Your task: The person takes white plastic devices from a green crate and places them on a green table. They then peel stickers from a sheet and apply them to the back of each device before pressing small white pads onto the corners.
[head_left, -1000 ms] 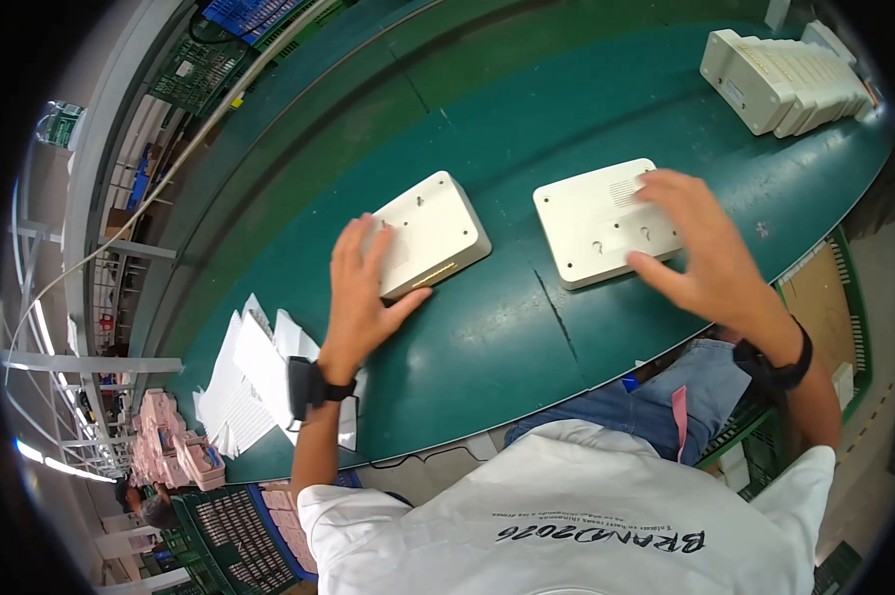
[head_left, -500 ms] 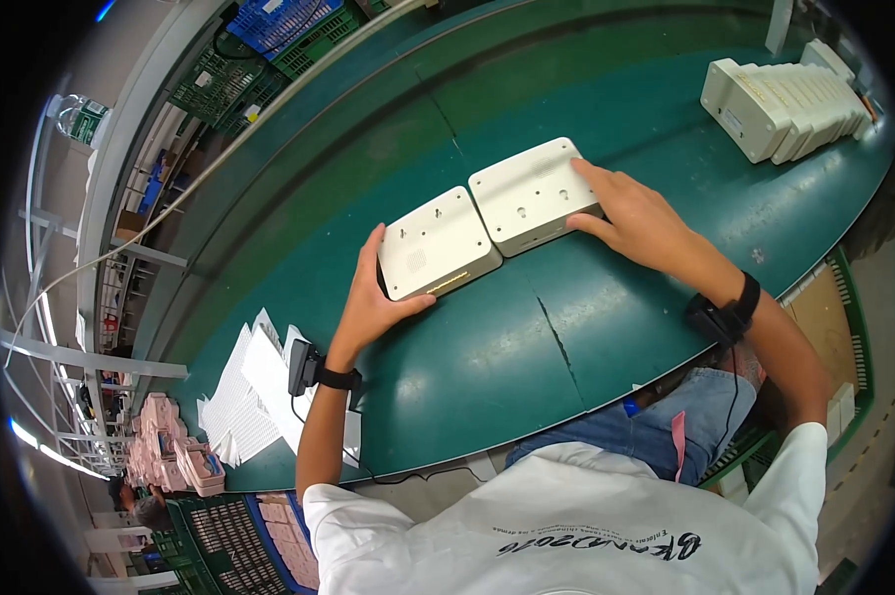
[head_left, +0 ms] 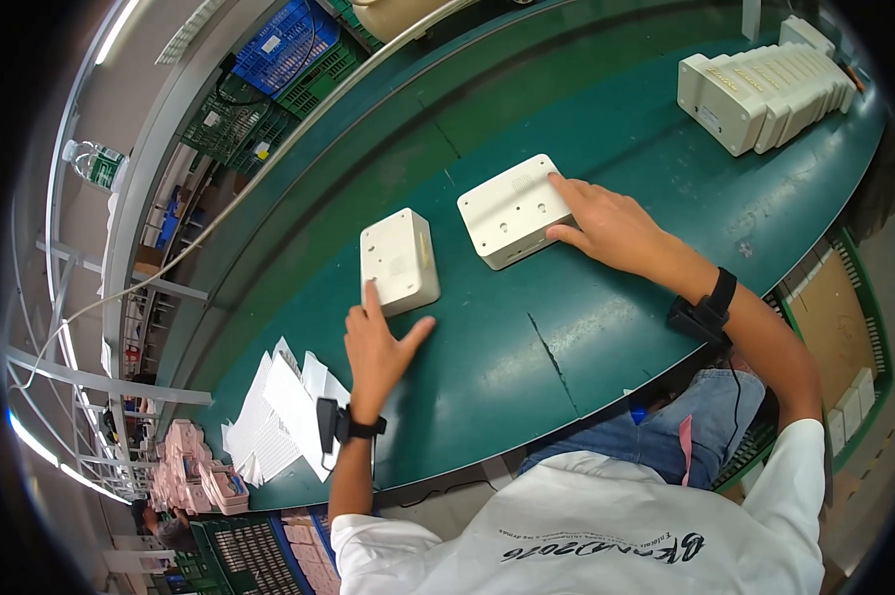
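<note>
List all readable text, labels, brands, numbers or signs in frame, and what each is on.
White T-shirt: large black lettering plus smaller lines; wording not copied here.
Bottle: green-and-white label, too small to read.
Front housing in the stack: label, too small to read.
Paper sheets: fine marks, too small to read.
Blue crate: white label, unreadable.
Left white housing and right white housing: no legible text.

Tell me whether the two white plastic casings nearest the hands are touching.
Apart. The head view shows bare green tabletop between the left casing and the right casing.
</note>
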`<state>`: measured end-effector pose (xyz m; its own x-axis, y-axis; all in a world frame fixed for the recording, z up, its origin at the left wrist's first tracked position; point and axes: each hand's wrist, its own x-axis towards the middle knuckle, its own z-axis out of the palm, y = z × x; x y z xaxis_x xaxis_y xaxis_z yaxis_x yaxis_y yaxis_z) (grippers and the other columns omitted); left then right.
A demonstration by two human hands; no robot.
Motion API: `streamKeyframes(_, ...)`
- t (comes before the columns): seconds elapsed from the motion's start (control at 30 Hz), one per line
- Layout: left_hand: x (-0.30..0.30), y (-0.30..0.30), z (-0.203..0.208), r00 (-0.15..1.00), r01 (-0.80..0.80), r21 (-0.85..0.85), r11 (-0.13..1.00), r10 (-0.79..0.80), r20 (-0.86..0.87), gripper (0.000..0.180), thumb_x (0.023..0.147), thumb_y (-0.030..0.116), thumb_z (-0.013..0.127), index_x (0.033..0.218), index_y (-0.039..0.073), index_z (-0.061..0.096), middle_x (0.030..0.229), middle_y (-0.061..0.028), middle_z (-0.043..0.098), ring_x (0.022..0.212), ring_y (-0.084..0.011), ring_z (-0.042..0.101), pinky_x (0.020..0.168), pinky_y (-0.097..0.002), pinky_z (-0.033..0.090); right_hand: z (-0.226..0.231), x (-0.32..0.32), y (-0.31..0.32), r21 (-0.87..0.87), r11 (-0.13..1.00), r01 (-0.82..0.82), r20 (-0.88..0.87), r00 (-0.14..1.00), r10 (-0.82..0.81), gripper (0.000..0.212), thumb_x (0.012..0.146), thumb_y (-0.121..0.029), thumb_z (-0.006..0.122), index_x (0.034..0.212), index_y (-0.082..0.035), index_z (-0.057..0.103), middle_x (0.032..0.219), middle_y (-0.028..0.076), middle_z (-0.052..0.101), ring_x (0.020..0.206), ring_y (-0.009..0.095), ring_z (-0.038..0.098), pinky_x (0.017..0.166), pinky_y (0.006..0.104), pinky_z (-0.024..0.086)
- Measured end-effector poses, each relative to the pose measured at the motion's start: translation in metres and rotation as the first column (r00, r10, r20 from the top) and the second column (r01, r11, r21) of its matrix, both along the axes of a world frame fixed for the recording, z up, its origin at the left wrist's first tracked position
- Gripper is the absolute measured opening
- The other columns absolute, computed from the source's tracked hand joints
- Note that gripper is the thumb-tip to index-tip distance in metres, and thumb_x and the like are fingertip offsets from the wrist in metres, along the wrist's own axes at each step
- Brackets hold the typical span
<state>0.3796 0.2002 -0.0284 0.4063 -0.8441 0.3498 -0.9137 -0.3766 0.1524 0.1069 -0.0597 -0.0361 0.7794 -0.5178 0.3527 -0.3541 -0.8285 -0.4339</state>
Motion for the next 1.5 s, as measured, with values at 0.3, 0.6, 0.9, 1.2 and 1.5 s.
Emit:
streamKeyframes(0.3,-0.05,-0.021,-0.002,0.938,0.322,-0.048,0.946,-0.325,-0.117,0.069,0.082,0.017,0.079,0.137,-0.009,0.045,0.097,-0.0161,0.06,0.091,-0.0341,0.057,0.079,-0.0421,0.045,0.002,-0.004,-0.013,-0.03,0.999,0.014,-0.029,0.999,-0.015,0.066,0.097,-0.033,0.063,0.145,0.003,0.036,0.126,0.024,0.059,0.111,0.041,0.06,0.092,0.0467,0.051)
streamKeyframes(0.6,-0.047,-0.079,0.026,0.844,0.496,0.045,0.867,-0.493,0.208,0.052,0.078,0.014,0.082,0.123,0.0,0.061,0.104,-0.0141,0.063,0.098,-0.0323,0.059,0.085,-0.0433,0.046,0.003,-0.029,-0.028,-0.069,0.998,-0.008,0.003,1.0,0.008,0.061,0.097,-0.032,0.063,0.141,0.004,0.04,0.13,0.026,0.058,0.113,0.042,0.06,0.093,0.0471,0.051)
streamKeyframes(0.9,-0.02,-0.156,0.025,0.867,0.465,-0.02,0.885,-0.45,0.213,0.075,0.077,0.042,0.082,0.134,0.001,0.057,0.136,-0.0237,0.055,0.125,-0.0419,0.052,0.105,-0.0499,0.039,0.021,0.005,-0.022,0.16,0.984,-0.083,0.137,0.989,0.061,0.055,0.096,-0.026,0.064,0.138,0.003,0.046,0.134,0.024,0.057,0.116,0.042,0.059,0.097,0.0458,0.05)
streamKeyframes(1.2,0.071,-0.167,0.015,0.868,0.491,0.059,0.869,-0.494,0.053,0.071,0.088,0.027,0.076,0.143,-0.006,0.046,0.143,-0.0247,0.05,0.132,-0.0364,0.048,0.113,-0.0434,0.035,-0.029,-0.269,0.081,0.513,0.794,0.327,0.546,0.59,-0.595,0.031,0.098,-0.021,0.064,0.122,-0.001,0.062,0.114,0.01,0.068,0.097,0.016,0.065,0.082,0.031,0.054)
streamKeyframes(1.5,-0.068,-0.23,0.027,0.863,0.488,0.015,0.873,-0.485,0.139,0.057,0.1,0.033,0.062,0.142,-0.003,0.048,0.143,-0.0235,0.048,0.129,-0.0371,0.049,0.111,-0.0456,0.038,-0.355,-0.39,0.449,0.932,-0.334,0.139,-0.141,-0.71,-0.69,0.021,0.099,-0.022,0.06,0.111,-0.006,0.066,0.096,0.001,0.067,0.083,0.009,0.06,0.068,0.0246,0.05)
